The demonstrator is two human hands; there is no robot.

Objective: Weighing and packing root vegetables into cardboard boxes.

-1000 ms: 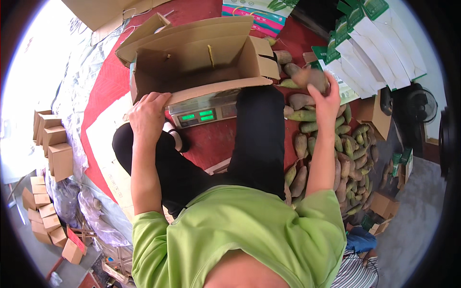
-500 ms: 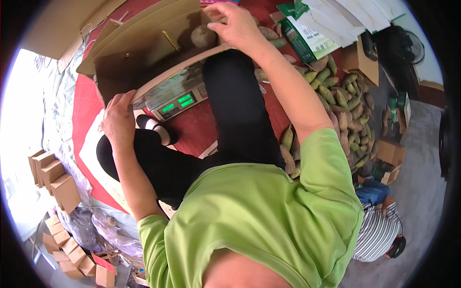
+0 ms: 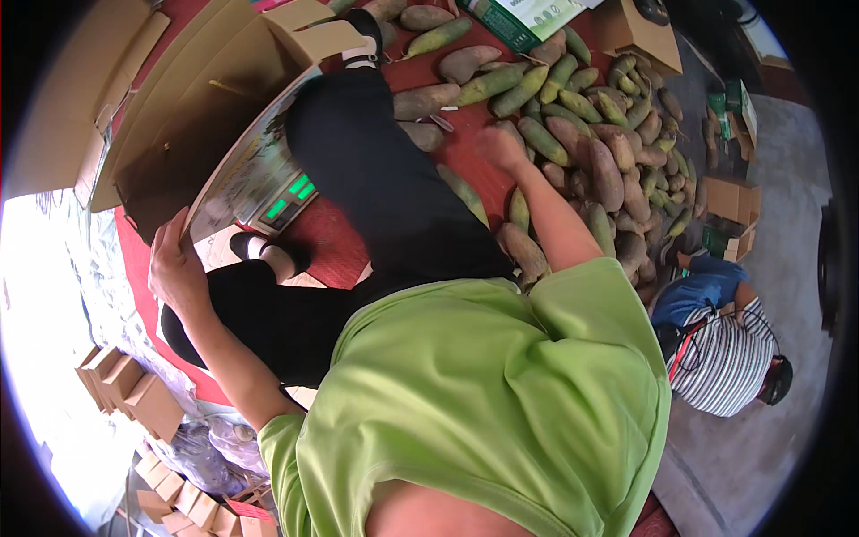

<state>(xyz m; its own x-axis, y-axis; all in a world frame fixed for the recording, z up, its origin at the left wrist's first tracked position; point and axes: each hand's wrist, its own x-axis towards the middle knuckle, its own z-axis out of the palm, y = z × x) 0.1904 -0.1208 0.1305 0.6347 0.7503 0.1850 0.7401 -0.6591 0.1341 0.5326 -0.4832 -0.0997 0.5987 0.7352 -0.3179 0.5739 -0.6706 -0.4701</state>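
An open cardboard box (image 3: 192, 116) rests on a scale with green-lit displays (image 3: 288, 198), left of my knee. My left hand (image 3: 179, 271) is closed on the box's near left rim, fingers over the edge. My right hand (image 3: 503, 150) is out to the right, low over the red floor covering, beside a large pile of long root vegetables (image 3: 608, 170), some green, some reddish brown. Motion smears its fingers, so I cannot make out whether it holds anything. The box's bottom is hidden from here.
Black-trousered legs (image 3: 376, 170) lie between box and pile. A green and white carton (image 3: 514, 22) and a brown box (image 3: 635, 40) stand beyond the pile. Another person in a striped shirt (image 3: 725, 358) is at right. Folded cardboard boxes (image 3: 134, 394) stand at lower left.
My right hand has left the box's right end and moved right and nearer, to the vegetables. My left hand stays on the rim. The view has shifted right, showing more of the pile.
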